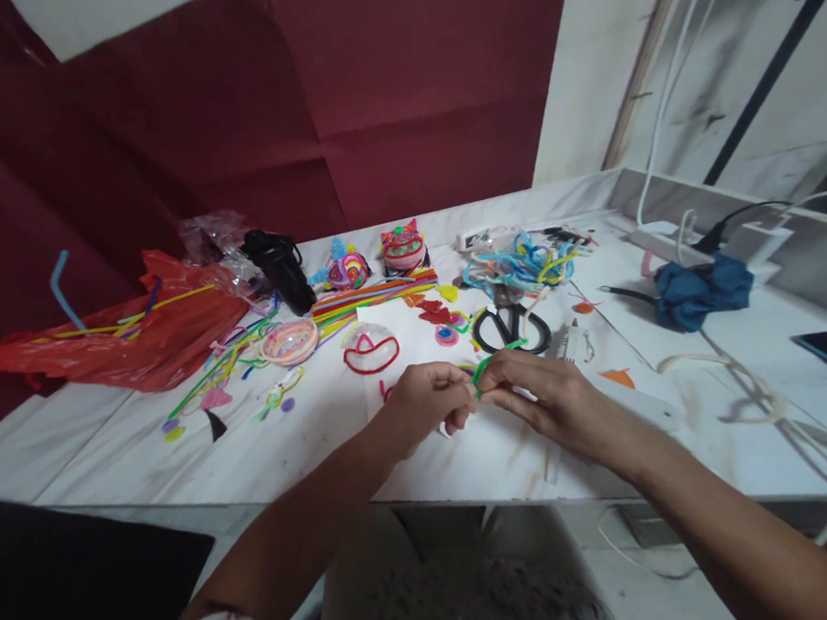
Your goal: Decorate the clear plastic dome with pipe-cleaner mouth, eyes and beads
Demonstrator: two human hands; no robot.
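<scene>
A green pipe cleaner [481,371] is pinched between my two hands, above the white paper near the table's front edge. My left hand [428,403] closes its fingertips on the lower end. From the other side, my right hand [547,394] grips the same piece, and its free end points up and right toward the black-handled scissors [511,330]. A red bent pipe-cleaner shape [371,356] lies on the paper to the left of my hands. Behind it is a bundle of coloured pipe cleaners [363,298].
Decorated round figures [402,249] stand at the back beside a blue pipe-cleaner pile [526,262]. A red plastic bag [128,338] and black pouch [279,267] lie left. Blue cloth [705,292], a power strip [662,237] and cables are right.
</scene>
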